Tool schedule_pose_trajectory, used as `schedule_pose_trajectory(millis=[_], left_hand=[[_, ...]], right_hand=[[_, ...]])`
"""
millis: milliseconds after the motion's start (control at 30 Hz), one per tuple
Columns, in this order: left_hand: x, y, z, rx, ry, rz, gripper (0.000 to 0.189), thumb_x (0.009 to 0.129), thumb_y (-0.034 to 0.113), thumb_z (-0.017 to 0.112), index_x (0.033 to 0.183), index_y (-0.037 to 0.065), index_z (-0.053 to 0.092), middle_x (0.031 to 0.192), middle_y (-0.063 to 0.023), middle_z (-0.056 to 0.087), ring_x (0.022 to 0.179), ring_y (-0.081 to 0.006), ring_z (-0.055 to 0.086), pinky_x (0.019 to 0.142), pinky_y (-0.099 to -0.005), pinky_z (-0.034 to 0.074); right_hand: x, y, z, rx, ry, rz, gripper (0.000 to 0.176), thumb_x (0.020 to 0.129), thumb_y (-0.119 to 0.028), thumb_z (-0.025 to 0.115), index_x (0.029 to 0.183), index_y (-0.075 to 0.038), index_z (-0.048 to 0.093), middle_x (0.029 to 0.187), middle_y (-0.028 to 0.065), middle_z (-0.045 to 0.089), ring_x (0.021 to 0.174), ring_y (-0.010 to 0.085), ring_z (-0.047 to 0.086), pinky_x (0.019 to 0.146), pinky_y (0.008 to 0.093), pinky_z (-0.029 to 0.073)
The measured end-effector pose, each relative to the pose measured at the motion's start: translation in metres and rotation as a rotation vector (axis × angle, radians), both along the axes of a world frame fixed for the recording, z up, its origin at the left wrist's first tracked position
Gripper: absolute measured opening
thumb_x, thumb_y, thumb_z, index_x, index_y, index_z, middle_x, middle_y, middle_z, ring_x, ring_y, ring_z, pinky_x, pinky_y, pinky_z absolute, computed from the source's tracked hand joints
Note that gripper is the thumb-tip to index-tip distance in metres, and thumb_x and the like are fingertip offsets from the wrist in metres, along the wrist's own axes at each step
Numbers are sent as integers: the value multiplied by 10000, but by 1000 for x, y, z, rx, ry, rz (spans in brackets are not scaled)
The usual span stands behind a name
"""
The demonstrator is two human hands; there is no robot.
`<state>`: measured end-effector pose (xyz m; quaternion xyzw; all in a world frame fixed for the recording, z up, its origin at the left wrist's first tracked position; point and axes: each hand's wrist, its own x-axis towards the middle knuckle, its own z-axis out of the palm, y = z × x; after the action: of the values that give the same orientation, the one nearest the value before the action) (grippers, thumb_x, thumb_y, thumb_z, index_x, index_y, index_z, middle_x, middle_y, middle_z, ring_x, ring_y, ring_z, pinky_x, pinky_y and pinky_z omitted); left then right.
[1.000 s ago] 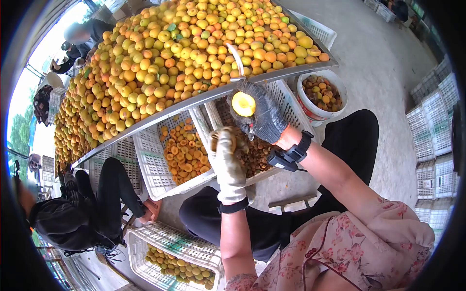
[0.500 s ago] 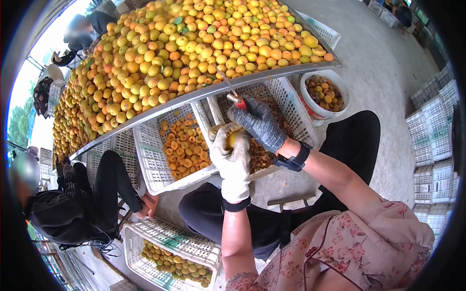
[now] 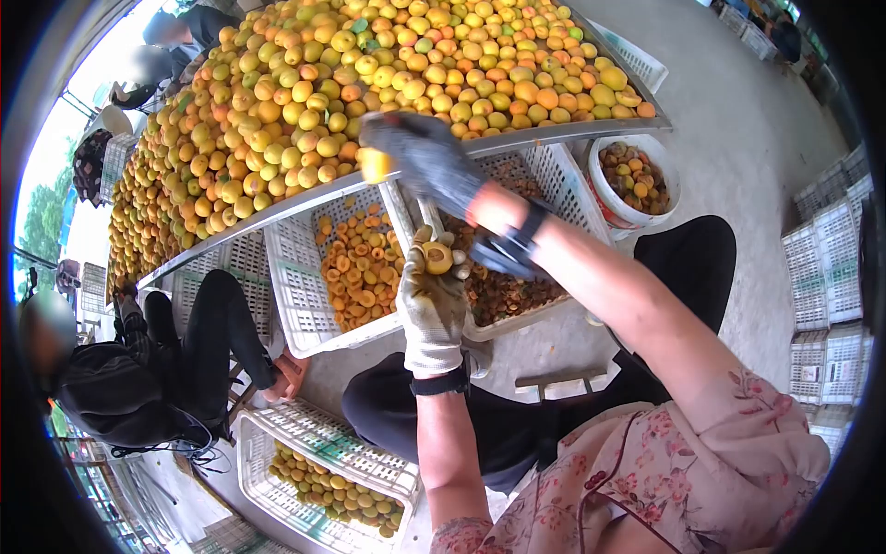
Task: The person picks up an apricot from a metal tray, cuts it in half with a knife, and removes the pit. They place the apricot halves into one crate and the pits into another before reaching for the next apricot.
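Note:
My left hand (image 3: 434, 309), in a stained white glove, is closed around a cut apricot half (image 3: 437, 258) with its cut face up. It is above the inner edges of two white crates. My right hand (image 3: 420, 157), in a grey glove, is smeared by motion over the metal table edge. At its fingertips is a blurred orange-yellow apricot (image 3: 374, 165), against the apricot pile (image 3: 305, 102). No knife can be made out in the right hand now. Apricot halves (image 3: 360, 268) fill part of the left crate (image 3: 300, 319); brown pieces (image 3: 503, 291) lie in the right crate (image 3: 572, 185).
A white bucket (image 3: 598, 189) of dark, mixed fruit stands at the right. Another crate (image 3: 323, 443) with apricots is on the floor below. A person in dark clothes (image 3: 120, 392) sits at the left. Stacked crates (image 3: 826, 268) line the right side.
My right hand has swung up and left from beside the left hand to the apricot pile; the red-handled knife no longer shows. My left hand has turned, exposing the apricot's cut face.

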<state>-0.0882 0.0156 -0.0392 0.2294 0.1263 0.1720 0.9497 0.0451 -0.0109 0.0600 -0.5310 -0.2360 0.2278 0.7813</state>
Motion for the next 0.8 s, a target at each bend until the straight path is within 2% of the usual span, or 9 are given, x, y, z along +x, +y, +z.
schedule_pose_trajectory(millis=[133,167,300,367,500,567,633,667,800], left_hand=[[5,0,5,54,-28,13,440,974,397,374,1216,42,470,916,-140,618,646,-170,587,500,-233,465],[6,0,6,72,8,17,452,969,431,374,1196,58,488,861,-128,624,594,-158,575,464,-220,448],[15,-9,7,144,139,51,476,951,509,365,1085,87,538,804,-110,626,531,-129,543,424,-197,406],[18,-17,17,365,400,187,486,941,552,349,963,109,548,731,-68,607,506,-103,511,421,-193,370],[24,-27,3,727,394,320,483,947,553,333,895,115,530,595,20,468,461,-76,406,419,-204,293],[23,-27,-3,705,398,323,490,941,558,344,879,110,531,591,26,448,457,-68,373,421,-201,278],[23,-27,-2,991,431,333,504,928,573,364,873,103,538,591,29,441,458,-65,361,426,-197,273],[23,-31,6,678,446,287,524,916,586,376,897,97,560,590,27,452,465,-66,394,410,-200,273],[23,-27,9,382,315,86,562,911,595,374,994,79,583,672,-25,555,492,-106,484,373,-202,303]], right_hand=[[19,20,-14,134,-153,-90,196,785,-237,730,800,-66,636,678,-9,588,614,79,493,564,239,425],[16,1,-14,-99,-198,-131,232,772,-242,738,828,-45,629,693,0,602,632,70,505,590,239,447],[-2,-52,-40,-270,-537,-123,302,738,-279,758,880,-39,643,689,48,616,638,100,517,613,294,449],[-8,-69,-59,-506,-459,24,362,713,-357,767,790,-22,654,609,108,595,564,122,497,582,317,429],[-15,-81,-64,-670,-477,89,369,748,-359,728,753,-1,641,546,95,565,485,118,455,506,330,389],[-20,-87,-55,-561,1,259,261,789,-316,700,819,-60,658,550,-22,514,465,86,421,436,252,340],[-21,-91,-50,-530,79,287,213,795,-286,690,851,-83,664,536,-36,487,422,50,385,395,217,291],[-22,-93,-52,-591,-39,254,208,798,-276,687,865,-80,664,539,-42,487,419,52,389,398,214,300],[-20,-103,-76,-419,-96,83,184,811,-205,687,921,-60,657,621,-14,562,458,78,463,429,228,374]])
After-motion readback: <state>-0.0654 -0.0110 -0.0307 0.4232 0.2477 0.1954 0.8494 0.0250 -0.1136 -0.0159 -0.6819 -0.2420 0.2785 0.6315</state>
